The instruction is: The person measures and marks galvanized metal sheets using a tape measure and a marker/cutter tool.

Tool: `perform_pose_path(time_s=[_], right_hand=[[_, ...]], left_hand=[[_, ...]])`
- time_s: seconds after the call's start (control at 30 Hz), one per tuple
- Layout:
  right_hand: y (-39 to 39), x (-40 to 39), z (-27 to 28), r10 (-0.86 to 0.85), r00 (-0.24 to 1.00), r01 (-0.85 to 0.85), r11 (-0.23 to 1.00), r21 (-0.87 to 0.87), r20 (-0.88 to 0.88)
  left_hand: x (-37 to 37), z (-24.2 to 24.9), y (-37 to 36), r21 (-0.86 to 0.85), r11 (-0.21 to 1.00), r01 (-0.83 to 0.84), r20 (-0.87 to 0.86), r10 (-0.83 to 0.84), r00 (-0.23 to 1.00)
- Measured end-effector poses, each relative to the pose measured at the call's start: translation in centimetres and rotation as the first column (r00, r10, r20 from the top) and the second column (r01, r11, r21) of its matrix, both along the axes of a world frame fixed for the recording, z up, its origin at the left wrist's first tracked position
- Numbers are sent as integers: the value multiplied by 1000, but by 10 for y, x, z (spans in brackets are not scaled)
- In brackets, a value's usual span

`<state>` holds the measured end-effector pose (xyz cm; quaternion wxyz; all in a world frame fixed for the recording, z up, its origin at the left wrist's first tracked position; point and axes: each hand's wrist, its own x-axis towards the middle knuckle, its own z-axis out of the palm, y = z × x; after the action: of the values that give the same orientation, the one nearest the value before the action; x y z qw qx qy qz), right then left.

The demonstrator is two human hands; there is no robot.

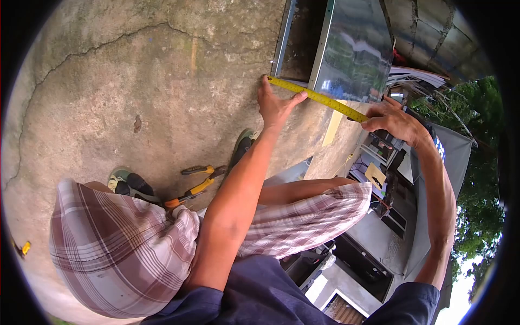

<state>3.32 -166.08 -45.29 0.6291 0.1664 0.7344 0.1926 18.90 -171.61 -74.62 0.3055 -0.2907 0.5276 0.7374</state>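
Note:
A yellow tape measure blade is stretched straight across the end of a shiny sheet-metal piece with a folded, holed edge. My left hand grips the blade's far end, forefinger at its tip and thumb farther along on the metal's edge. At the other end, my right hand is closed around the tape where the blade comes out, its fingers covering most of the case. Between the metal's rails lies a dark open channel.
Cracked concrete spreads around my shoes. Yellow-and-black hand tools and an orange-handled tool lie between my feet. A small yellow object rests far left. Cluttered equipment, a grey cover and trees are at right.

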Motion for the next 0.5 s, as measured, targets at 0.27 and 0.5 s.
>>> perform_pose_path(time_s=[0.27,0.5], right_hand=[[0,40,26,-656,670,540,752,-378,-348],[8,97,-9,-976,42,631,191,-752,-213]], left_hand=[[-50,38,-38,136,921,-364,112,351,930],[-105,122,-42,392,919,-49,-83,89,993]])
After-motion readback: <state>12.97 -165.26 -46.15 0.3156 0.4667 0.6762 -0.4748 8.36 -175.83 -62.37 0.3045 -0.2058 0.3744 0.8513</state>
